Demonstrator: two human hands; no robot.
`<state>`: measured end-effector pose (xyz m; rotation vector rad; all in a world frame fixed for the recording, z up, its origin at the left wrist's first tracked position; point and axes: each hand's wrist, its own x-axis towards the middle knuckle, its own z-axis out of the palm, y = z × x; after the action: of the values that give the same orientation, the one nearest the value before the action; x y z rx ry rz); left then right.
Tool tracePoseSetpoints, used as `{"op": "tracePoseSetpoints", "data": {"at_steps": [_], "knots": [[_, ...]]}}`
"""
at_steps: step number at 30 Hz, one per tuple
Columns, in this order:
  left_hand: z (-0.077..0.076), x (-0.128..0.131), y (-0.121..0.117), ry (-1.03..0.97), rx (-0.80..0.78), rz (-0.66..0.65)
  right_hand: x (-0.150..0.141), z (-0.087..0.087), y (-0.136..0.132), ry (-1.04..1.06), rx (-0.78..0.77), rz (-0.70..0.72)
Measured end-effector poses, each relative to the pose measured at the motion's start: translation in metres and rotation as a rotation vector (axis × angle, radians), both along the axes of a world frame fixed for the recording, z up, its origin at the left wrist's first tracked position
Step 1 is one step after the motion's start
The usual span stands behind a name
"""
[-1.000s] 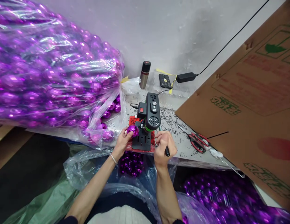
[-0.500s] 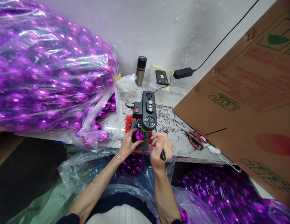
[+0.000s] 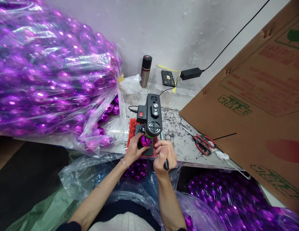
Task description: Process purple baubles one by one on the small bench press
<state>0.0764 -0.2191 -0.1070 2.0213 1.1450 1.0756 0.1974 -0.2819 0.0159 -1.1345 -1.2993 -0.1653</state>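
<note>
Between the thumb and fingers of my left hand (image 3: 134, 149) is a shiny purple faceted ball (image 3: 145, 140), a bauble by its look. It sits beneath the head of a small black bench drill press (image 3: 154, 115), over the dark base plate (image 3: 147, 151); the drill's tip is hidden. My right hand (image 3: 165, 158) is wrapped round the machine's lever, whose black end (image 3: 166, 165) sticks out below the fist. A red mat (image 3: 132, 125) covered in dark shavings lies under the machine.
A big clear bag of purple balls (image 3: 55, 80) fills the left. Scissors (image 3: 202, 143) lie at right beside a cardboard box (image 3: 250, 106). Behind stand a bottle (image 3: 145, 71), a phone (image 3: 168, 78) and a power adapter (image 3: 191, 73). More balls (image 3: 137, 168) lie in plastic below the table edge.
My left hand has carried the ball right, from beside the machine to under its head, and stays there. My right hand keeps its grip on the lever and has shifted slightly. The view has shifted too.
</note>
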Motion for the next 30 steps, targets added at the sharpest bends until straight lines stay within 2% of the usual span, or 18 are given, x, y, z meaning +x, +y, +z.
{"op": "tracePoseSetpoints", "data": {"at_steps": [4,7,14,25,30], "knots": [[0.0,0.0,-0.001,-0.007,0.008,-0.01,-0.001,-0.024,0.007,-0.039,0.115,-0.017],[-0.001,0.0,-0.002,0.001,0.003,0.002,-0.003,-0.033,0.011,-0.025,0.144,-0.043],[-0.002,0.002,-0.002,-0.006,-0.006,0.019,-0.006,-0.045,0.014,0.024,0.178,-0.09],[-0.002,0.004,0.001,-0.062,-0.019,0.002,-0.002,-0.05,0.018,0.061,0.212,0.005],[-0.005,0.006,0.002,-0.074,-0.019,-0.009,0.003,-0.056,0.019,0.006,0.199,-0.017]]}}
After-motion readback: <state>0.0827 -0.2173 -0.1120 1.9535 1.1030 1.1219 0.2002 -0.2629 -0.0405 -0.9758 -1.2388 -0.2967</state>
